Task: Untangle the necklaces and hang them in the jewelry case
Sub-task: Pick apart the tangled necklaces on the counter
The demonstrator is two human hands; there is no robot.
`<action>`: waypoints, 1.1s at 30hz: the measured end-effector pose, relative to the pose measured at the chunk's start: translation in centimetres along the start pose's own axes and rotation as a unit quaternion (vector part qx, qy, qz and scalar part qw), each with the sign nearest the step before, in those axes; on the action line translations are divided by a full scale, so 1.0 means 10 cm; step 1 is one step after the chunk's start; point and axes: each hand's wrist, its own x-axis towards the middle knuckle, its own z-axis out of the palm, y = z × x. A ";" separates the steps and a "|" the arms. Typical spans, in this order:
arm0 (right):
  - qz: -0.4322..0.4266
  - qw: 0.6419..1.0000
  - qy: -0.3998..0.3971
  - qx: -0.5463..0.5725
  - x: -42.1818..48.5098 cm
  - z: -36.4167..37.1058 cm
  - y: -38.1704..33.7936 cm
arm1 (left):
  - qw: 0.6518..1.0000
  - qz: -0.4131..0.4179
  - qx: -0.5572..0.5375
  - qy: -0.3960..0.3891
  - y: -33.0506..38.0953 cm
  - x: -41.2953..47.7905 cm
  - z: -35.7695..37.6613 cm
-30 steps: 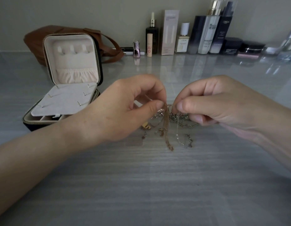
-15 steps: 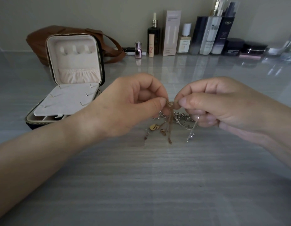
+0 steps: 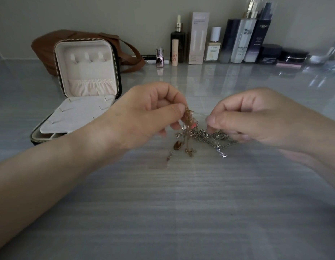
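Necklaces (image 3: 195, 134) dangled tangled over the counter (image 3: 181, 203), our left hand (image 3: 144, 117) pinching the gold chain (image 3: 188, 115), our right hand (image 3: 256, 121) pinching the silver chain (image 3: 224, 141), and we feared pulling hard would tighten the knot or snap a link.

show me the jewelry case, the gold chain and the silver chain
jewelry case (image 3: 88, 71): head view, bare lining of its upright lid
gold chain (image 3: 188, 113): head view, its bunched upper part
silver chain (image 3: 204, 133): head view, links mid-heap
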 end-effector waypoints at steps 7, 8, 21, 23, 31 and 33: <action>-0.035 0.991 -0.025 0.123 0.02 -0.02 0.02 | 0.991 -0.053 -0.115 -0.052 -0.02 0.00 -0.01; -0.030 0.989 -0.028 0.144 0.03 -0.02 0.02 | 0.987 -0.062 -0.133 -0.060 -0.03 0.00 -0.01; -0.002 0.967 -0.066 0.246 0.03 -0.04 0.02 | 0.985 -0.090 -0.130 -0.071 0.01 -0.04 0.02; 0.002 0.967 -0.070 0.245 0.03 -0.05 0.02 | 0.987 -0.088 -0.122 -0.064 0.01 -0.04 0.01; 0.010 0.974 -0.059 0.219 0.01 -0.12 0.01 | 0.988 -0.103 -0.110 -0.037 0.01 -0.02 0.00; 0.005 0.975 -0.052 0.215 0.00 -0.14 0.02 | 0.988 -0.111 -0.101 -0.026 0.00 -0.01 0.00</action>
